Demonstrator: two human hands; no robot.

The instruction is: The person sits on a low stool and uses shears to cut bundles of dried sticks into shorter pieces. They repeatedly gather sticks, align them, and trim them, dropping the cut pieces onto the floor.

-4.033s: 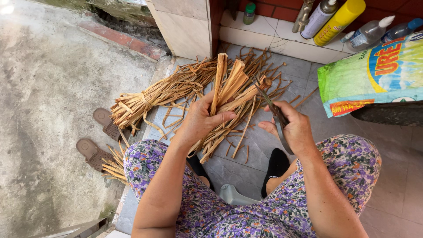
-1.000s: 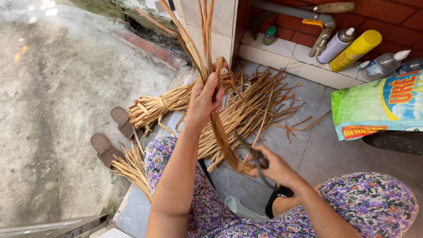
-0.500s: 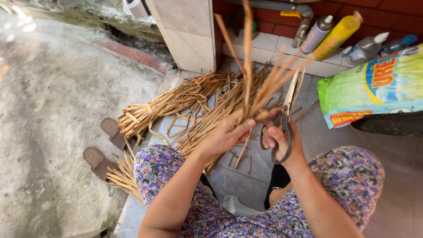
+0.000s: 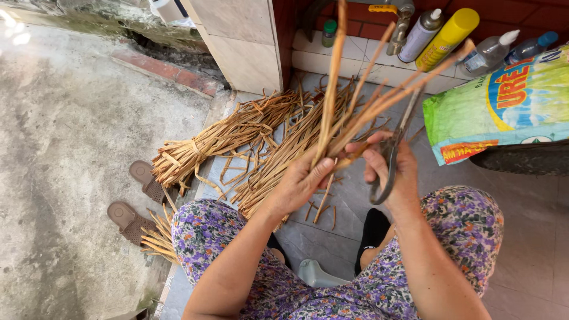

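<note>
Two hands at work, seen from the head camera. Left hand [image 4: 299, 181] clenched around a fan of long tan dried plant strips [image 4: 349, 112], raised upright above the lap. Right hand [image 4: 394, 172] gripping dark metal scissors [image 4: 391, 157], blades up beside the strips. More tied bundles of tan strips [image 4: 207, 145] lying on the tiled floor [image 4: 344, 228], brown sandals [image 4: 133, 201] just beside.

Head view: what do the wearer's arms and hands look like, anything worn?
Both forearms are bare, with no sleeves in view. The left hand and right hand wear no gloves; no rings or watch show. Purple floral-print clothing covers the lap.
</note>
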